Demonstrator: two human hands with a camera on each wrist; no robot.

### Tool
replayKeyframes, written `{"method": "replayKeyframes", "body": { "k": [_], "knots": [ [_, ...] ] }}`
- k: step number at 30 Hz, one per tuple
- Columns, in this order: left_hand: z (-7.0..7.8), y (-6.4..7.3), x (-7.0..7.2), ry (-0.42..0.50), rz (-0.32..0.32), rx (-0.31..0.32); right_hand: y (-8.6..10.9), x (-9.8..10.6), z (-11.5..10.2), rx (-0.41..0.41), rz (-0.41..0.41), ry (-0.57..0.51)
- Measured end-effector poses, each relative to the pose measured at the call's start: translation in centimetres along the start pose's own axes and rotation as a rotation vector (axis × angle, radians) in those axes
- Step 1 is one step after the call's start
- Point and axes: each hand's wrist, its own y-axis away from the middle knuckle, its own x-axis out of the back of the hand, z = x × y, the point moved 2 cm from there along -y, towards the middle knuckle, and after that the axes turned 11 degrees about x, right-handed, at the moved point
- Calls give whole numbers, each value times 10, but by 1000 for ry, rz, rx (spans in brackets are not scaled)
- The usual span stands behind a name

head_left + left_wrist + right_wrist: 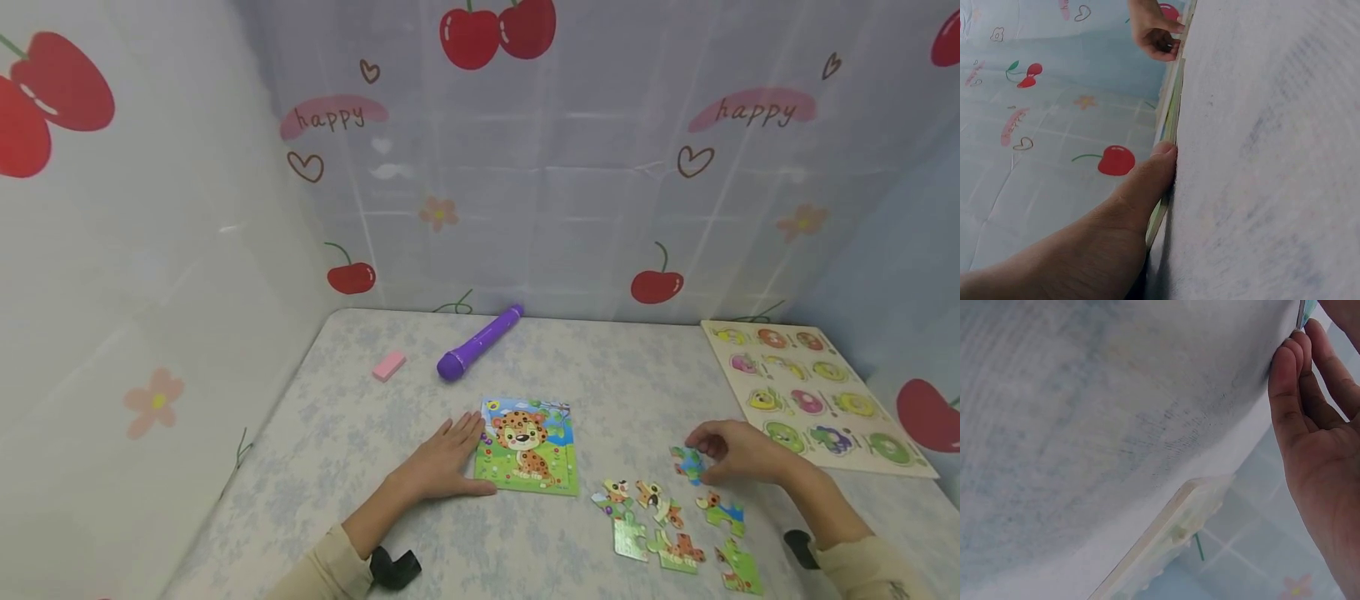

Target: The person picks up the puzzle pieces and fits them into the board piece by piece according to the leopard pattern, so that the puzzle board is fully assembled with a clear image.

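A leopard picture board [525, 446] lies flat in the middle of the table. My left hand [442, 458] rests against its left side with straight fingers, the thumb along the near corner. In the left wrist view, the thumb [1141, 181] touches the board's edge. To the right, my right hand [738, 454] pinches a blue and green jigsaw piece [688, 465] between thumb and fingers; the right wrist view shows just a sliver of it by the fingertips. Several loose jigsaw pieces [678, 550] with leopard and grass parts lie nearer me, some of them touching.
Beyond the board lie a purple toy microphone [480, 343] and a pink block [389, 366]. A wooden fruit peg board [813, 392] occupies the far right of the table. Cherry-print curtains [510, 183] stand along the back and sides.
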Motion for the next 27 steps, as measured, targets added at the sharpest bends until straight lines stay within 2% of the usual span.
{"method": "replayKeyframes", "body": {
  "k": [17,27],
  "knots": [
    [1,0,1,10,-1,-1,9,-4,5,42,87,20],
    [1,0,2,12,-12,9,11,-4,4,23,87,8]
  ]
}}
